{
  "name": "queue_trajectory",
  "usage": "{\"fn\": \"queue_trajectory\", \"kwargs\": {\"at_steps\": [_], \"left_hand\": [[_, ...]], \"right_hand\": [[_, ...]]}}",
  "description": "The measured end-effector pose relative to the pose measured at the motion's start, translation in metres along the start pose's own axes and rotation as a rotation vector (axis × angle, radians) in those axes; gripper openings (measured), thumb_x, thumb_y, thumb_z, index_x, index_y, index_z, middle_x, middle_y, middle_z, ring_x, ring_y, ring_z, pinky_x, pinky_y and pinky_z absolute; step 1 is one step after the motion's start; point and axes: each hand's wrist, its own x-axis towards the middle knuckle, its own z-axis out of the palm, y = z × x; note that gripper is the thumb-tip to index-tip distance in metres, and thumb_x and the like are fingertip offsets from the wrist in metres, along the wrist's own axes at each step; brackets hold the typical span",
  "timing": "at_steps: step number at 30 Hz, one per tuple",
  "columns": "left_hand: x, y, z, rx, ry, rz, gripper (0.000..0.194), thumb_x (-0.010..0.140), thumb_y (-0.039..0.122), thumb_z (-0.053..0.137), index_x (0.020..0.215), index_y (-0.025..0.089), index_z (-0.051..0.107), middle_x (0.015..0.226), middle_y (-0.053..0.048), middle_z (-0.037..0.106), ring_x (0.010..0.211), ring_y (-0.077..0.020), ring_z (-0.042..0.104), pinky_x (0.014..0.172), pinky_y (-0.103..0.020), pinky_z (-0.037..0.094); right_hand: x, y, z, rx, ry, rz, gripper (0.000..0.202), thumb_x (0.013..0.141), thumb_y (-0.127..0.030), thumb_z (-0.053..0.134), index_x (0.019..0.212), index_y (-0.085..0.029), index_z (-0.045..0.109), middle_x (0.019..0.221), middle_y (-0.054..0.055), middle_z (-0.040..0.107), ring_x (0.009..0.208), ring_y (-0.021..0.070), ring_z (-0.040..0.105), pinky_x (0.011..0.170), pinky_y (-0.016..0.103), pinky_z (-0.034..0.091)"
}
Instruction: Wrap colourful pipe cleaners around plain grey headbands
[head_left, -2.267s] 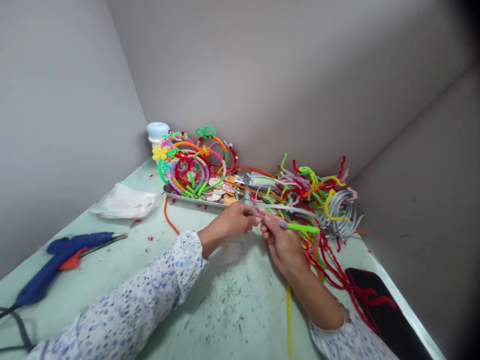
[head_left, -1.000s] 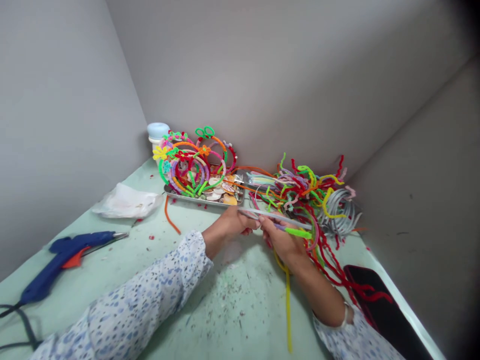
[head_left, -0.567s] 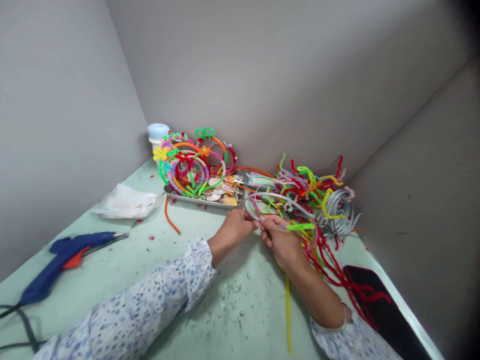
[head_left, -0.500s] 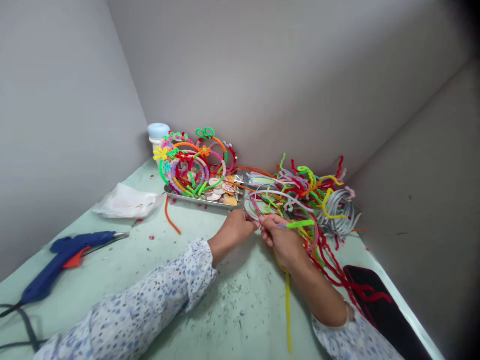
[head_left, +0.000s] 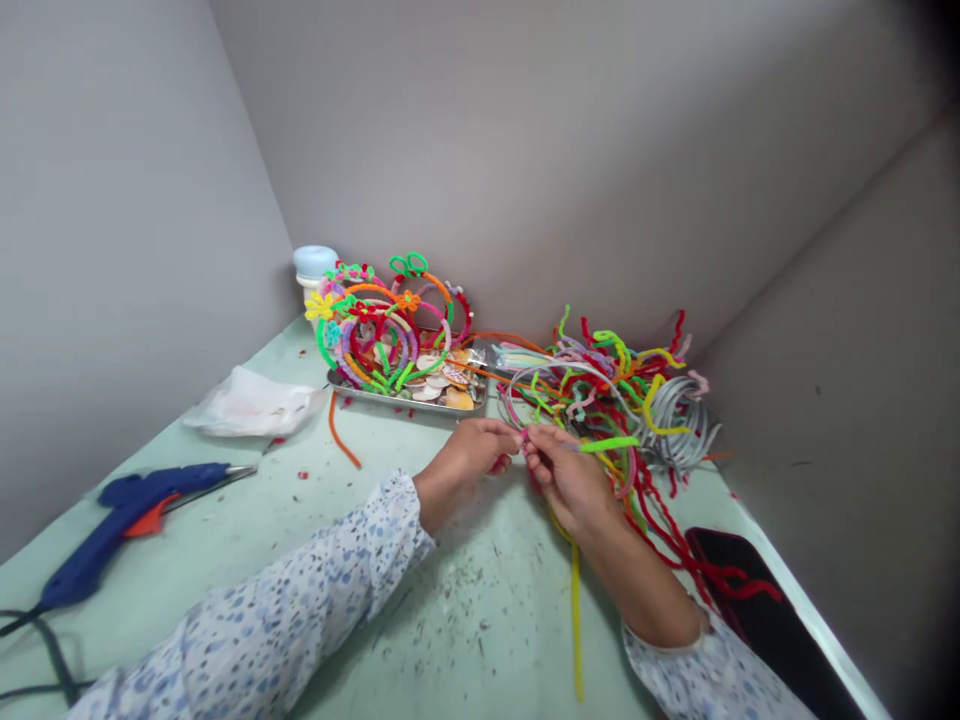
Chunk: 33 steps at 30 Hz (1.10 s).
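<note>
My left hand (head_left: 471, 458) is closed, its fingertips pinched on a pink pipe cleaner (head_left: 524, 437). Close against it, my right hand (head_left: 576, 488) grips a headband partly wrapped in fuzzy pipe cleaner. The headband's bright green end (head_left: 611, 444) sticks out to the right past the knuckles. A thin pale grey arch (head_left: 559, 365) curves up behind the fingers; whether it belongs to the held headband is hard to tell. Beneath my right hand a yellow pipe cleaner (head_left: 577, 620) hangs toward the near edge. The fingers hide most of the gripped part.
Decorated headbands (head_left: 379, 330) stand in a metal tray (head_left: 405, 402) of wooden pieces. A tangle of pipe cleaners (head_left: 622, 370) and grey headbands (head_left: 679, 420) lies at the right, with a phone (head_left: 780, 620) nearer. To the left are a glue gun (head_left: 142, 510), a plastic bag (head_left: 255, 402) and a lidded container (head_left: 315, 265).
My left hand has lifted slightly and shifted right, and its fingertips now meet those of my right hand. The green end has moved a little right and up.
</note>
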Motion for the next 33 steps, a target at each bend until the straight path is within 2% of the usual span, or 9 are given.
{"fn": "queue_trajectory", "kwargs": {"at_steps": [4, 8, 13, 18, 23, 27, 30, 33], "left_hand": [[0.001, -0.005, 0.001, 0.049, 0.051, 0.029, 0.008, 0.066, 0.017, 0.062, 0.073, 0.012, 0.064, 0.063, -0.001, 0.057, 0.052, -0.0079, 0.045, 0.052, -0.023, 0.034], [0.001, -0.007, 0.000, 0.143, 0.095, 0.115, 0.005, 0.066, 0.015, 0.061, 0.067, 0.012, 0.064, 0.059, 0.000, 0.056, 0.052, -0.0076, 0.043, 0.053, -0.023, 0.033], [-0.002, -0.006, 0.002, 0.204, 0.113, 0.189, 0.004, 0.067, 0.013, 0.061, 0.066, 0.012, 0.065, 0.064, -0.002, 0.063, 0.059, -0.0098, 0.051, 0.060, -0.023, 0.038], [-0.003, -0.002, 0.004, 0.296, 0.105, 0.220, 0.006, 0.069, 0.011, 0.061, 0.068, 0.011, 0.066, 0.064, -0.002, 0.064, 0.059, -0.0107, 0.053, 0.059, -0.023, 0.039], [-0.002, -0.004, 0.001, 0.325, 0.070, 0.259, 0.009, 0.072, 0.017, 0.060, 0.070, 0.012, 0.066, 0.065, -0.002, 0.064, 0.059, -0.0111, 0.053, 0.058, -0.023, 0.038], [-0.004, -0.005, 0.002, 0.501, 0.073, 0.331, 0.015, 0.075, 0.021, 0.055, 0.072, 0.012, 0.067, 0.065, -0.002, 0.063, 0.060, -0.0121, 0.052, 0.057, -0.023, 0.037], [-0.008, -0.002, 0.003, 0.621, 0.119, 0.390, 0.018, 0.076, 0.023, 0.053, 0.073, 0.014, 0.068, 0.067, -0.002, 0.064, 0.063, -0.0130, 0.052, 0.058, -0.023, 0.035], [-0.009, 0.002, 0.001, 0.617, 0.094, 0.386, 0.021, 0.077, 0.025, 0.050, 0.072, 0.015, 0.068, 0.069, -0.003, 0.064, 0.065, -0.0135, 0.052, 0.059, -0.023, 0.035]], "right_hand": [[-0.001, 0.000, 0.001, 0.037, -0.002, 0.020, 0.026, 0.055, -0.027, 0.082, 0.069, -0.015, 0.064, 0.056, -0.004, 0.057, 0.046, 0.0032, 0.045, 0.037, 0.012, 0.030], [-0.001, 0.000, 0.000, 0.006, -0.001, 0.031, 0.023, 0.058, -0.026, 0.080, 0.068, -0.014, 0.063, 0.056, -0.003, 0.057, 0.045, 0.0035, 0.046, 0.036, 0.012, 0.031], [0.000, 0.000, 0.000, 0.003, -0.004, 0.048, 0.017, 0.057, -0.020, 0.076, 0.064, -0.013, 0.062, 0.054, -0.003, 0.056, 0.045, 0.0036, 0.046, 0.035, 0.012, 0.031], [0.000, -0.006, 0.002, 0.036, 0.001, 0.115, 0.015, 0.055, -0.017, 0.075, 0.060, -0.013, 0.062, 0.052, -0.003, 0.055, 0.043, 0.0027, 0.043, 0.033, 0.011, 0.029], [0.000, -0.008, 0.000, 0.059, -0.010, 0.154, 0.012, 0.057, -0.014, 0.073, 0.065, -0.014, 0.063, 0.053, -0.002, 0.056, 0.043, 0.0034, 0.044, 0.032, 0.010, 0.028], [0.000, -0.009, -0.001, 0.061, -0.011, 0.164, 0.014, 0.058, -0.015, 0.074, 0.066, -0.014, 0.063, 0.053, -0.003, 0.055, 0.043, 0.0027, 0.043, 0.032, 0.009, 0.027], [-0.001, -0.010, 0.000, 0.059, -0.002, 0.144, 0.015, 0.058, -0.017, 0.075, 0.066, -0.014, 0.063, 0.054, -0.003, 0.056, 0.043, 0.0030, 0.043, 0.032, 0.010, 0.029], [-0.003, -0.011, 0.001, 0.021, -0.034, 0.105, 0.018, 0.059, -0.021, 0.077, 0.067, -0.014, 0.063, 0.055, -0.003, 0.055, 0.043, 0.0034, 0.044, 0.034, 0.011, 0.031]]}}
